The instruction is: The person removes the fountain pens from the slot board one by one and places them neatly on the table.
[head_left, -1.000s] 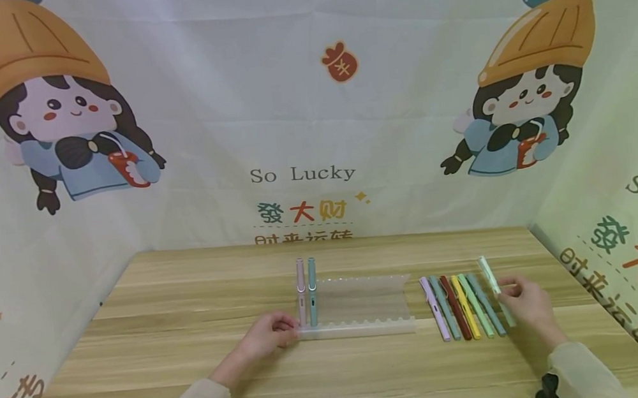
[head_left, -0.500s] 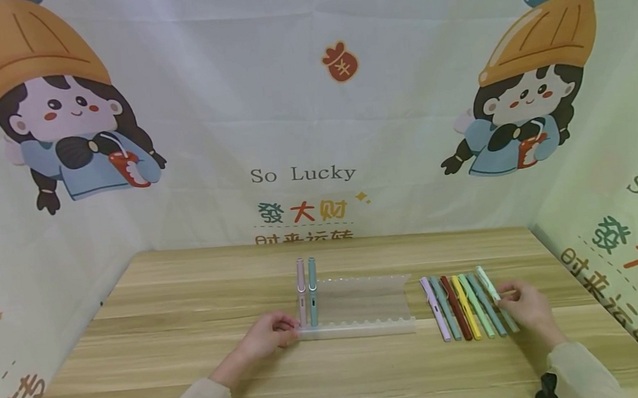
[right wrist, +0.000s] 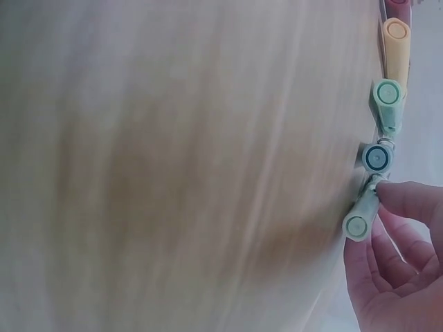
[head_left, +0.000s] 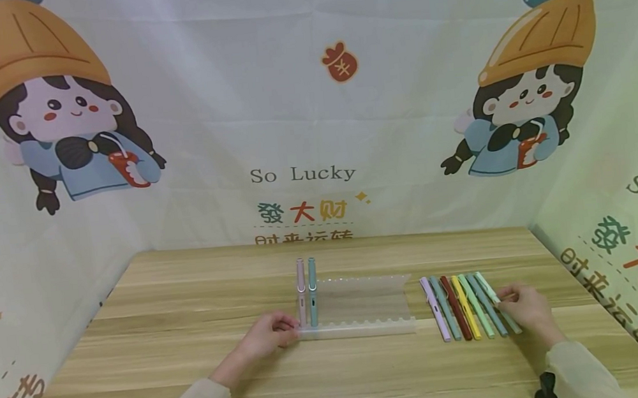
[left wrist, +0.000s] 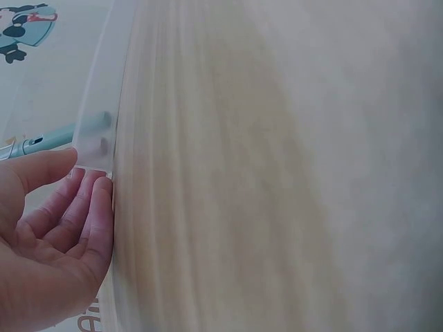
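On the table lies a clear plastic pen rack (head_left: 360, 331) with notches along its front bar. Two capped pens, a pink pen (head_left: 302, 293) and a blue-green pen (head_left: 313, 292), stand in its left end. My left hand (head_left: 271, 333) holds the rack's left front corner between thumb and fingers. To the right, my right hand (head_left: 527, 310) pinches a pale green pen (right wrist: 362, 214) at the right end of a slanted row. Beside it in the row lie a blue pen (head_left: 487, 304), a light green pen (head_left: 476, 305) and a yellow pen (head_left: 465, 306).
Farther left in the row are a dark red pen (head_left: 456, 307), another blue-grey pen (head_left: 445, 308) and a lilac pen (head_left: 435, 309). The wooden table (head_left: 337, 389) ends at a printed cloth backdrop (head_left: 407, 152) behind and at the sides.
My right hand has lowered the pale green pen down and leftward, from apart and more upright to lying alongside the row. The left hand and rack have stayed still.
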Available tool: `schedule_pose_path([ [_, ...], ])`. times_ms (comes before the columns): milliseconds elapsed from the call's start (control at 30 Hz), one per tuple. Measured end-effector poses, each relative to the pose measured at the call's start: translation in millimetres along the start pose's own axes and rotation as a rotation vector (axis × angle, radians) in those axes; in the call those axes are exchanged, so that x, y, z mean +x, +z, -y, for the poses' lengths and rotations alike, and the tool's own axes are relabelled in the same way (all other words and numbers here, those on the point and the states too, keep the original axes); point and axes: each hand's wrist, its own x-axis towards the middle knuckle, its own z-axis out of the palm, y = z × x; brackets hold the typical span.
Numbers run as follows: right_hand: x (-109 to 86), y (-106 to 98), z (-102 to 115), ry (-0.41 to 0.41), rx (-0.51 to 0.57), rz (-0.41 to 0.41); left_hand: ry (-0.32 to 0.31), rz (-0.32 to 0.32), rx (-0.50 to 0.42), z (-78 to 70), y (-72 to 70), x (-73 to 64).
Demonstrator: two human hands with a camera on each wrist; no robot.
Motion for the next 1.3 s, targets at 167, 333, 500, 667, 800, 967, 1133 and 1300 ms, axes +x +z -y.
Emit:
schedule_pose_path([
  [167,-0.4,-0.6,0.7,0.014,-0.014,0.011,-0.001,0.006,0.007,1.3,-0.3,0.9],
  [333,-1.0,-1.3,3.0,0.021,-0.013,0.012,-0.009,0.003,0.006,3.2,-0.2,2.1],
  [500,-1.2,-1.2,3.0,0.027,-0.007,0.013,-0.004,0.003,0.005,3.0,-0.4,1.9],
  [667,-1.5,-1.2,2.3,0.028,-0.001,0.02,0.006,0.004,0.004,2.4,-0.5,0.9],
  [800,-1.9,-1.2,1.9,0.016,0.0,0.019,-0.006,0.002,0.004,2.3,-0.2,1.5],
  [967,-2.1,-1.1,2.1,0.009,0.007,0.014,-0.01,-0.003,0.007,1.9,0.2,1.6],
  [1133,-3.0,-2.0,3.0,0.009,0.013,0.003,-0.001,0.001,0.006,2.8,0.1,1.8],
  [1300,-6.3,-2.5,7.4,-0.008,0.001,-0.038,-0.005,0.002,0.001,2.8,0.0,2.0],
])
